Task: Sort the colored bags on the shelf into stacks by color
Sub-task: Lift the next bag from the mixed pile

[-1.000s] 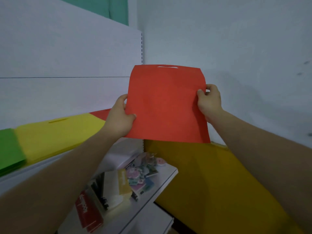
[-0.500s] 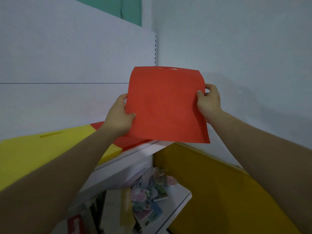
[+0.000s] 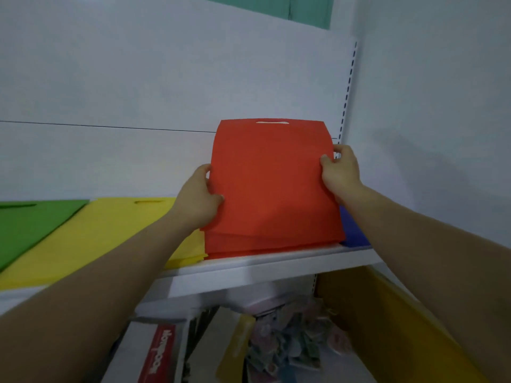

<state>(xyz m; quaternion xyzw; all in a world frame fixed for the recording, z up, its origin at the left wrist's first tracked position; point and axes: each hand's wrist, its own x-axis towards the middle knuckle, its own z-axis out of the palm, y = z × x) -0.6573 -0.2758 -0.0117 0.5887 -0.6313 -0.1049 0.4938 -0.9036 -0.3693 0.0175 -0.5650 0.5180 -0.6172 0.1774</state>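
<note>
The left hand [image 3: 199, 199] and right hand [image 3: 343, 174] have fingers clamped on the side edges of the red bag [image 3: 271, 183], tilting it over the red stack [image 3: 262, 247] on the shelf [image 3: 276, 264], apparently to line it up squarely.

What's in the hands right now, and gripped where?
A red bag, held by both side edges: left hand on its left edge, right hand on its right edge.
</note>
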